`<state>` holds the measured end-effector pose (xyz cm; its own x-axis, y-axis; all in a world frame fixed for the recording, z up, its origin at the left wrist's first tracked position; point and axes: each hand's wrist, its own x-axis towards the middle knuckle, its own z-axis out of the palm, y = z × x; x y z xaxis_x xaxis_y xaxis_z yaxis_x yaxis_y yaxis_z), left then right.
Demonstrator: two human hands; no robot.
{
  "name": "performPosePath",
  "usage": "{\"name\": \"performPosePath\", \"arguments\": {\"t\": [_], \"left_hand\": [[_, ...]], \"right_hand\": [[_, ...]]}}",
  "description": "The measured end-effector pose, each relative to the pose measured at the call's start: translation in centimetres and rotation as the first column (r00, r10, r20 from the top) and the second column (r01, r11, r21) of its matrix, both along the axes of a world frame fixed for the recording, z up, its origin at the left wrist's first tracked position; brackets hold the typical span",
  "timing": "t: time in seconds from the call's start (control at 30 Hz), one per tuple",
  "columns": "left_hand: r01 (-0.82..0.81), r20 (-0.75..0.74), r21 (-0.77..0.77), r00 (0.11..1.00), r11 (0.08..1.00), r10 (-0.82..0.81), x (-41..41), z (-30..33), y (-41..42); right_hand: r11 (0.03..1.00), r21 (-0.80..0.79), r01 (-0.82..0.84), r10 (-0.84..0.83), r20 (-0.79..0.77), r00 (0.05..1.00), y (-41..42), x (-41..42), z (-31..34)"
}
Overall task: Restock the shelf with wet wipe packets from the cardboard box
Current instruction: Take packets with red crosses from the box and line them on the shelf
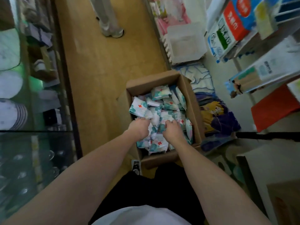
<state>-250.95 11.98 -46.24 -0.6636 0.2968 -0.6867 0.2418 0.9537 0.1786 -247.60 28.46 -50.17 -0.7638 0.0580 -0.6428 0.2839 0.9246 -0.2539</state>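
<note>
Now | both hands [139,127] in cardboard box [190,101] | packets [162,92]: red cross marks

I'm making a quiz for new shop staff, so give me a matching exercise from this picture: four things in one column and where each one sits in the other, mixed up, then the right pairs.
Things:
1. wet wipe packets
2. cardboard box
3. left hand
4. clear plastic bin

Places:
A. on the wooden floor, in front of the person's feet
B. on the low shelf at the right, beyond the box
C. piled loose inside the box
D. reaching into the near left part of the box, on the packets

Pairs: 1-C, 2-A, 3-D, 4-B
</note>
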Motion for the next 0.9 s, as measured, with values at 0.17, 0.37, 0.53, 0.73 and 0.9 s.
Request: {"name": "performPosePath", "arguments": {"t": [0.17,0.37,0.53,0.73,0.9], "left_hand": [[0.154,0.0,-0.178,0.988,0.972,-0.157,-0.8,-2.0,2.0],[0.114,-0.007,-0.24,0.993,0.964,-0.119,-1.2,-3.5,3.5],[0.055,0.001,-0.291,0.998,0.955,-0.057,-1.0,-4.5,4.3],[-0.038,0.003,-0.217,0.999,0.975,0.04,-0.4,-4.8,4.7],[-0.085,0.048,-0.116,0.995,0.99,0.091,-0.4,-4.3,4.6]], "right_hand": [[0.997,0.029,-0.076,0.076,0.002,0.997,1.1,-2.8,-2.3],[0.989,0.008,-0.148,0.148,0.006,0.989,1.8,-5.2,-4.1],[0.961,0.031,-0.275,0.276,-0.056,0.96,2.2,-5.7,-5.4],[0.938,0.132,-0.322,0.332,-0.064,0.941,1.5,-5.7,-5.6],[0.913,0.144,-0.382,0.394,-0.068,0.917,1.6,-6.0,-5.1]]}}
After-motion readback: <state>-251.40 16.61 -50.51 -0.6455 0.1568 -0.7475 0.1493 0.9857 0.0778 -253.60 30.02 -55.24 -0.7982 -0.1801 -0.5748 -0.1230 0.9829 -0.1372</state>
